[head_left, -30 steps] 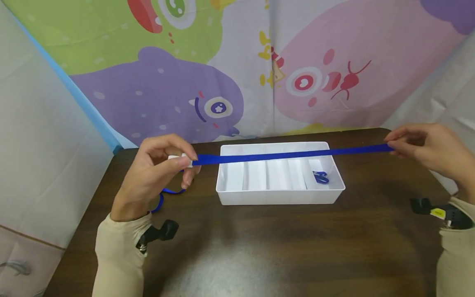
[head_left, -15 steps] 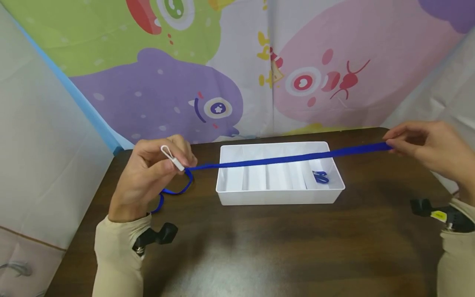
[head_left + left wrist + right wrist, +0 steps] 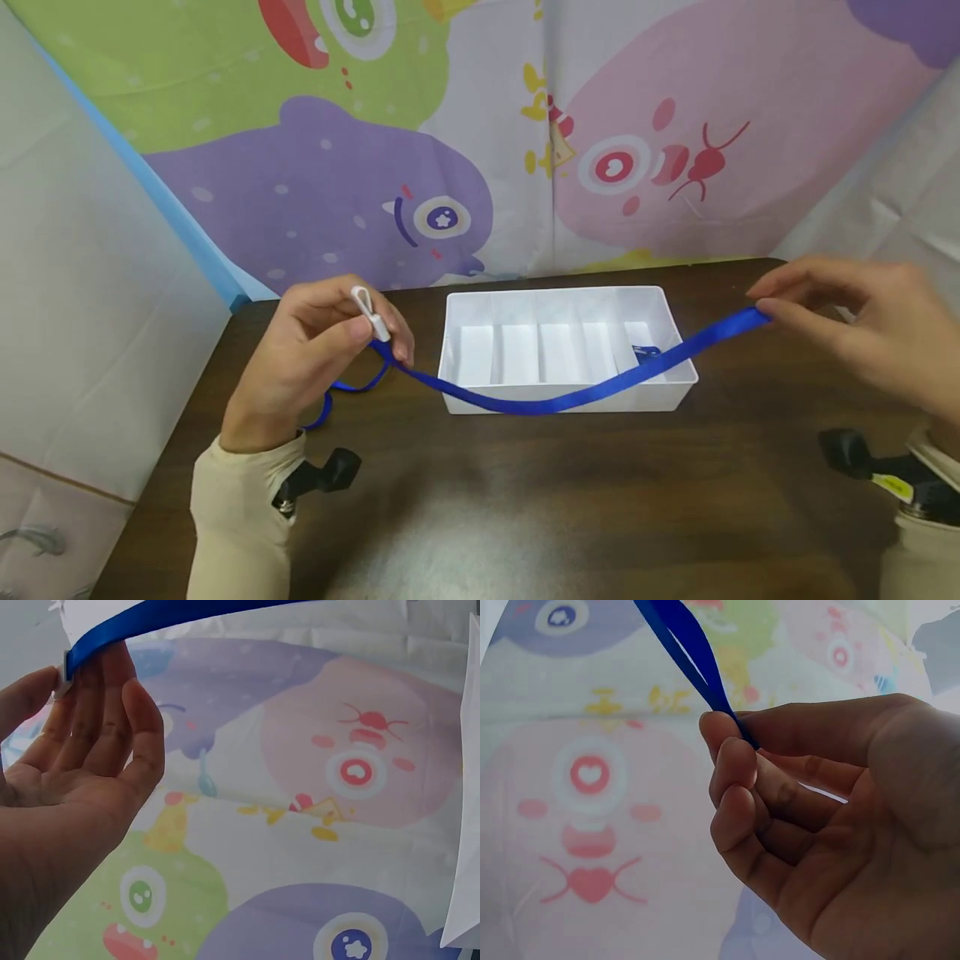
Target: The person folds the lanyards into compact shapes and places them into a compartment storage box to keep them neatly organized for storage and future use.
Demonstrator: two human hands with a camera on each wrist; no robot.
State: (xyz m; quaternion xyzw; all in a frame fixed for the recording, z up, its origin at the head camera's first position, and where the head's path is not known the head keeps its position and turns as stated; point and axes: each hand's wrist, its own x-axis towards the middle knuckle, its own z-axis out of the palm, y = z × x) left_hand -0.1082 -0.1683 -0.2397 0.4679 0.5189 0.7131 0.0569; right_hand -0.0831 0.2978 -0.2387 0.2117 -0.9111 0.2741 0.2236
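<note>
A blue lanyard point(image 3: 540, 407) with a white plastic clip point(image 3: 378, 326) at one end is held up between my two hands. My left hand point(image 3: 300, 358) pinches the clip between thumb and fingers. From my right hand point(image 3: 862, 321), whose thumb and fingertips pinch the strap's other end, the strap sags across the front of a white divided tray point(image 3: 517, 307). The right wrist view shows two layers of the strap point(image 3: 715, 690) meeting at the fingertips. Another loop of the lanyard hangs behind my left wrist, partly hidden.
A small blue item point(image 3: 642, 353) lies in the tray's right compartment, partly covered by the strap. The tray stands on a dark wooden table point(image 3: 525, 500), near its back edge. Behind is a cartoon-printed cloth point(image 3: 517, 208).
The strap was taut over the tray and now sags in front of it. My right hand has shifted left and slightly down. The white clip has turned between my left fingers.
</note>
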